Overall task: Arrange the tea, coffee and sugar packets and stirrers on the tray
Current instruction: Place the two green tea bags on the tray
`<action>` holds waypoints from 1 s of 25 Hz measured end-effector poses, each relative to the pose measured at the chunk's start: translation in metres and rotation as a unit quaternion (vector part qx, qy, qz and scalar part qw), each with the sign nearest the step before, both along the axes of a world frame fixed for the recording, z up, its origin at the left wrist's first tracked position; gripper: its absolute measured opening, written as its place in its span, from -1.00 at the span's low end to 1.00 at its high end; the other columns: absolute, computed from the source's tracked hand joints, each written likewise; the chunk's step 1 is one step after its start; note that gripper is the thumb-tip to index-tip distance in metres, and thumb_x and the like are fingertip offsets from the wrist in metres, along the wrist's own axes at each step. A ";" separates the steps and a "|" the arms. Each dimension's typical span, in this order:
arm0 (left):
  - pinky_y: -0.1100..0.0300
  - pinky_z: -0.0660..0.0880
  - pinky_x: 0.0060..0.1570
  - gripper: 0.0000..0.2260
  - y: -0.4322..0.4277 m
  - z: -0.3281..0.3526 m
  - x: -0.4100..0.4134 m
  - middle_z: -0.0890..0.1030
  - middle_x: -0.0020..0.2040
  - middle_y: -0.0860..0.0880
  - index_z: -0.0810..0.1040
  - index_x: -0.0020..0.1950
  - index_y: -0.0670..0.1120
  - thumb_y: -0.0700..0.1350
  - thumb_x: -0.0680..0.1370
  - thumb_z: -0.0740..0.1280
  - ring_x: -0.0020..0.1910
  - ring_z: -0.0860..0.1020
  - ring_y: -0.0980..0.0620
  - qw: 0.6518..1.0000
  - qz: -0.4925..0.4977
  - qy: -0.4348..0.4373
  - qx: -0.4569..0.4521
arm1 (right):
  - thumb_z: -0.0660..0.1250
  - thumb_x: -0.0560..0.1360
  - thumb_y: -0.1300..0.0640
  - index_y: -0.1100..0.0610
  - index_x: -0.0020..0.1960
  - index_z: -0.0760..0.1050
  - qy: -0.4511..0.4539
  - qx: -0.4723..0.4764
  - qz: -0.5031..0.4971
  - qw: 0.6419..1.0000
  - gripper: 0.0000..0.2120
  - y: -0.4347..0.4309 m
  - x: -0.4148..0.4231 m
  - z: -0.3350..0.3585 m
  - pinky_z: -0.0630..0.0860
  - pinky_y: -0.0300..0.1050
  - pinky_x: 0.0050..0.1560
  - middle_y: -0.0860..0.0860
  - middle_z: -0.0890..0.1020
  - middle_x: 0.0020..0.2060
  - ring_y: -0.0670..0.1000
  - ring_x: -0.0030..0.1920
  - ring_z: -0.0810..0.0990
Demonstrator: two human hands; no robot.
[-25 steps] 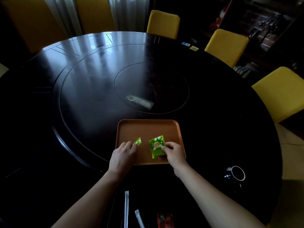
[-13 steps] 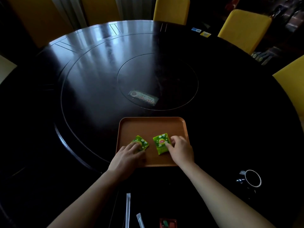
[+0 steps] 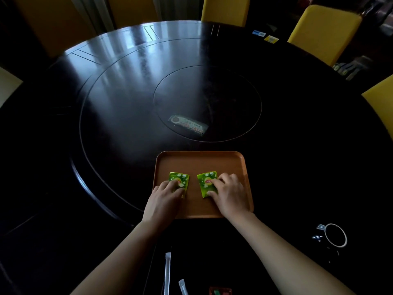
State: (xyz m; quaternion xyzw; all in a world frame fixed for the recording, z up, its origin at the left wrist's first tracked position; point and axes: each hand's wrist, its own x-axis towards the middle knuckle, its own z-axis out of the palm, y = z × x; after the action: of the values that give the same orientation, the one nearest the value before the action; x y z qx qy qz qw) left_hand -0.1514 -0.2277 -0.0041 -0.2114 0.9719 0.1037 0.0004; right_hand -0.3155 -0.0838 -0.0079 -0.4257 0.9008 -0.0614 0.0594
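On the round, glossy dark wooden table sits a rectangular orange-brown tray with rounded corners. Two flat, shiny green foil tea packets lie side by side on it, apart: the left hand presses fingers flat on the left packet, the right hand likewise on the right packet, neither grasping.

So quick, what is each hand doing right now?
Left hand: open, fingers flat on the left green tea packet.
Right hand: open, fingers pressing the right green tea packet.
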 end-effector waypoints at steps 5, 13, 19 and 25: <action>-0.04 0.55 0.00 -0.74 -0.012 0.002 -0.013 0.62 0.19 -0.15 0.66 0.11 -0.03 -0.03 0.45 0.47 0.15 0.57 -0.23 0.999 0.022 -0.021 -0.010 | 0.39 0.46 -0.13 0.06 0.15 0.56 -0.009 -0.022 -0.009 1.000 -0.64 -0.027 -0.001 -0.002 0.48 0.03 0.00 0.05 0.53 0.09 0.13 0.10 0.45; -0.04 0.53 -0.11 -0.72 -0.035 -0.003 -0.025 0.65 0.12 -0.17 0.68 0.09 -0.02 -0.10 0.39 0.52 0.05 0.60 -0.24 0.999 0.035 -0.031 -0.021 | 0.39 0.47 -0.12 0.06 0.17 0.54 -0.011 -0.032 -0.005 0.999 -0.63 -0.059 -0.004 -0.006 0.46 0.05 0.00 0.07 0.52 0.07 0.14 0.09 0.44; -0.03 0.44 0.12 -0.66 -0.043 -0.011 -0.031 0.52 0.38 -0.15 0.56 0.31 0.01 -0.03 0.54 0.36 0.30 0.49 -0.19 0.997 0.061 -0.045 -0.021 | 0.37 0.47 -0.15 0.06 0.15 0.55 -0.009 -0.034 -0.006 0.999 -0.63 -0.077 -0.003 -0.008 0.44 0.03 0.00 0.08 0.51 0.07 0.14 0.09 0.44; -0.08 0.37 0.32 -0.58 -0.041 -0.017 -0.020 0.40 0.51 -0.19 0.48 0.43 -0.03 0.06 0.59 0.29 0.49 0.35 -0.19 0.998 0.053 -0.028 -0.025 | 0.39 0.45 -0.16 0.05 0.19 0.53 -0.001 -0.053 -0.017 0.998 -0.59 -0.080 -0.003 -0.007 0.45 0.01 -0.05 0.08 0.53 0.05 0.13 0.06 0.46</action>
State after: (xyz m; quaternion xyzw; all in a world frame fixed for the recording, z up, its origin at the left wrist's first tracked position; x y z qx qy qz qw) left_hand -0.1717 -0.2682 -0.0208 -0.2652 0.9613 0.0734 0.0168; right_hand -0.3183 -0.1640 -0.0150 -0.4128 0.9034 -0.1104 0.0362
